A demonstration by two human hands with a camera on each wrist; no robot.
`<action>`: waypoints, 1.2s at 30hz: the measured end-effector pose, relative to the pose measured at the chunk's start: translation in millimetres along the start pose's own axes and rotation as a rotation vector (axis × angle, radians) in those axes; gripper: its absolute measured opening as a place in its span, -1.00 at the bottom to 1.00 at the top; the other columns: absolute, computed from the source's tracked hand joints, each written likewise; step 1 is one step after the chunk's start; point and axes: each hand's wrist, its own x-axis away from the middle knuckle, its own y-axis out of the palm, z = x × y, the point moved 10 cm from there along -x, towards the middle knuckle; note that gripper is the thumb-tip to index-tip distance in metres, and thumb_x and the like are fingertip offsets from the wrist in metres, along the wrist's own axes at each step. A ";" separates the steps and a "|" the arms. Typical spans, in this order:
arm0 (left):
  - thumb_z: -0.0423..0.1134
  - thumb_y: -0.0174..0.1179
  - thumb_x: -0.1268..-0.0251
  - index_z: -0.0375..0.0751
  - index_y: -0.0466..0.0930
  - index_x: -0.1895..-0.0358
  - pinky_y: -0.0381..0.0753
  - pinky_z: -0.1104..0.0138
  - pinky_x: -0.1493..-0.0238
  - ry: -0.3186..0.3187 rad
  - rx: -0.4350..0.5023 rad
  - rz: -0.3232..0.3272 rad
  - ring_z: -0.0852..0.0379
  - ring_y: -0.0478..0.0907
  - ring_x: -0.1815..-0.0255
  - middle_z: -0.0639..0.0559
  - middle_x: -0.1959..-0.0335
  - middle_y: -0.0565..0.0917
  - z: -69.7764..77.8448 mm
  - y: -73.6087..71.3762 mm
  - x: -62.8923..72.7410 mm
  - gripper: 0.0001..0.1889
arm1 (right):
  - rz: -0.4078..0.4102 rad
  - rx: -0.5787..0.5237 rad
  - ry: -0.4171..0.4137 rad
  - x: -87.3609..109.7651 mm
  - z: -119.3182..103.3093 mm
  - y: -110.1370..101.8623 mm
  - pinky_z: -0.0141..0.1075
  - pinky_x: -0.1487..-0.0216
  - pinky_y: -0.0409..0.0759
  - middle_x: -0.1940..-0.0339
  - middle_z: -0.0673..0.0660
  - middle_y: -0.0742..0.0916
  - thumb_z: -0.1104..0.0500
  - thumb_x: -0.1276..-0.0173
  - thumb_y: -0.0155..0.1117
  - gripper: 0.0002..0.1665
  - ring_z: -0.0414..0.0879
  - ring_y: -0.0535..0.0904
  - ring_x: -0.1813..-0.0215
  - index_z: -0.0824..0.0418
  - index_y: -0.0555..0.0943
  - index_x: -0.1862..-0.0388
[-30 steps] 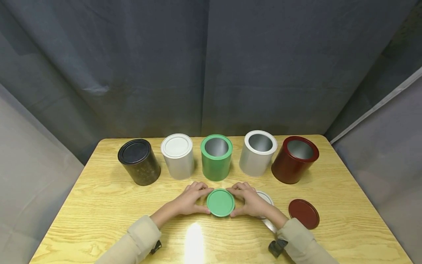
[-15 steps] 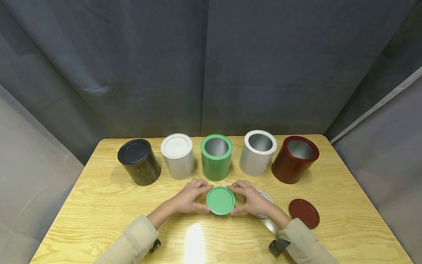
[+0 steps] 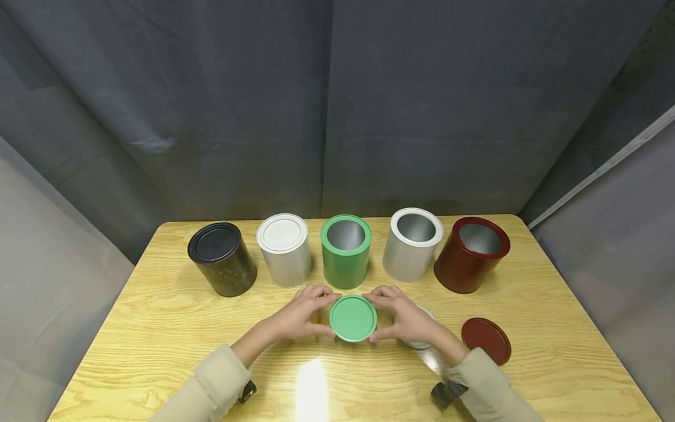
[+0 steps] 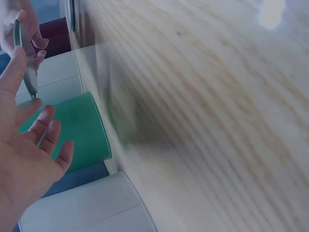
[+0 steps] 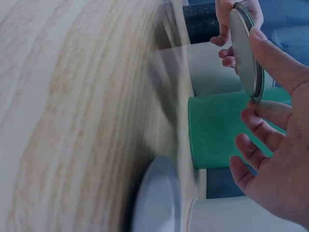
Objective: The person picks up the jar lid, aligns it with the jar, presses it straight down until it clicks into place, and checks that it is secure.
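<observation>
Shifted slightly forward over the past second, the green lid is pinched at opposite edges between the thumb and forefinger of the left hand and those of the right hand. Its disc is held between the two pairs of fingertips, clear of the wooden table, with the open green can standing just beyond and a white lid partly hidden by the right hand.

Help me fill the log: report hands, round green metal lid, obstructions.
Left hand and right hand pinching lid. Lid held above flat yellow wooden table. Nothing visible between lid and open, cylindrical green metal can.
</observation>
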 end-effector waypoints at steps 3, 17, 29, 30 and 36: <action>0.00 0.35 0.05 -0.14 0.35 -0.27 0.22 0.13 -0.08 0.009 -0.005 0.005 0.11 0.25 -0.10 0.04 -0.06 0.41 1.7 -2.7 -0.7 -0.26 | 0.003 -0.007 0.000 -0.2 -2.6 -3.5 -0.07 -0.01 0.38 0.05 0.01 0.53 0.02 0.22 0.56 -0.07 -0.07 0.35 -0.03 0.32 0.45 -0.18; -0.07 0.38 0.07 -0.24 0.37 -0.23 0.25 0.09 -0.05 0.051 -0.011 0.064 0.03 0.26 -0.08 -0.06 -0.06 0.42 15.1 -21.9 -1.5 -0.27 | 0.050 0.004 -0.062 -4.3 -17.6 -19.4 -0.07 0.03 0.36 0.06 0.05 0.55 0.05 0.25 0.58 -0.08 -0.06 0.33 -0.02 0.34 0.47 -0.15; -0.06 0.37 0.05 -0.27 0.36 -0.24 0.26 0.07 -0.07 0.079 -0.007 0.088 0.01 0.24 -0.11 -0.07 -0.10 0.39 20.3 -35.3 -2.6 -0.26 | 0.049 0.013 -0.061 -10.3 -21.4 -28.8 -0.09 0.03 0.38 0.03 0.04 0.54 0.00 0.24 0.56 -0.09 -0.09 0.32 -0.01 0.29 0.48 -0.16; -0.06 0.37 0.05 -0.27 0.36 -0.24 0.27 0.07 -0.07 0.085 -0.009 0.091 0.01 0.24 -0.10 -0.07 -0.10 0.39 21.2 -36.5 -2.7 -0.27 | 0.047 0.012 -0.059 -10.8 -21.7 -29.5 -0.09 0.03 0.38 0.03 0.04 0.53 0.00 0.23 0.56 -0.09 -0.09 0.32 -0.02 0.29 0.48 -0.16; -0.06 0.37 0.06 -0.28 0.36 -0.23 0.26 0.08 -0.07 0.096 -0.003 0.105 0.01 0.24 -0.09 -0.08 -0.09 0.39 25.0 -46.1 -3.1 -0.26 | 0.048 0.023 -0.064 -14.9 -26.4 -35.0 -0.05 0.03 0.39 0.04 0.05 0.54 0.04 0.24 0.58 -0.10 -0.07 0.33 -0.02 0.28 0.48 -0.16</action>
